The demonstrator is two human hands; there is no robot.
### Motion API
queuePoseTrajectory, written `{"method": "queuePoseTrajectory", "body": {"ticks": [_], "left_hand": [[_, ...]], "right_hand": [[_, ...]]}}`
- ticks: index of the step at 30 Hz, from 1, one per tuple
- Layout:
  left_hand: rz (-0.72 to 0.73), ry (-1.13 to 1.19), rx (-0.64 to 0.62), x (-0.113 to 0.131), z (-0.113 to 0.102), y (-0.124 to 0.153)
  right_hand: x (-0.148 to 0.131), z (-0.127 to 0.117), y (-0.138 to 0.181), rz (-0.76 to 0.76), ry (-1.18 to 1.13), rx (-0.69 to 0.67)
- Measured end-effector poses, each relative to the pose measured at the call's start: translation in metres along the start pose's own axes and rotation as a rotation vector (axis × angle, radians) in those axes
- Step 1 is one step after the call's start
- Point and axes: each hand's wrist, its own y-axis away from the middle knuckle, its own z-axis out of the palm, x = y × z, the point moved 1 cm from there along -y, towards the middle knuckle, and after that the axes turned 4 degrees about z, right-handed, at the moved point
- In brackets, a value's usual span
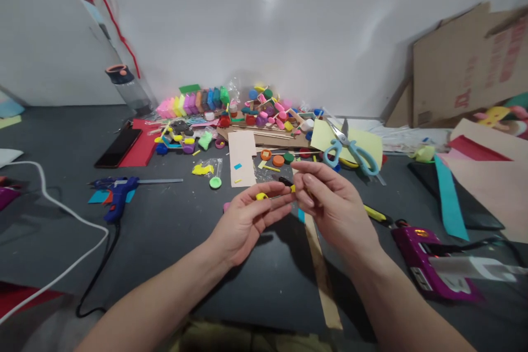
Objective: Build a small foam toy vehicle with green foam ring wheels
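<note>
My left hand (247, 220) is over the middle of the table with its fingers curled toward the right. A small yellow lump (261, 196), like modelling clay, is held between its thumb and fingers. My right hand (330, 198) is close beside it, thumb and fingers pinched together; whatever they hold is hidden. A small black piece (284, 181) shows between the two hands, and I cannot tell whether a hand touches it. Beyond the hands are an orange disc (278, 160), a green disc (289, 158) and a cream card strip (242, 162).
On the left are a blue glue gun (119, 192), a phone (119, 147) and a bottle (130, 91). Light-blue scissors (350, 148) lie back right, a yellow cutter (376, 213) nearer. A purple device (429, 264) is at right. Coloured clay packs (193, 102) line the wall.
</note>
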Motion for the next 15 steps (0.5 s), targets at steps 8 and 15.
{"method": "queuePoseTrajectory", "body": {"ticks": [8,15], "left_hand": [[-0.010,-0.001,-0.017,-0.0077,0.0006,0.0001],[-0.084,0.043,-0.035,-0.0026,0.0037,-0.0003]], "right_hand": [[0.0038,0.0034,0.0068,-0.184,0.064,0.059],[0.0032,0.0050,0.0088,-0.153,0.082,0.050]]}}
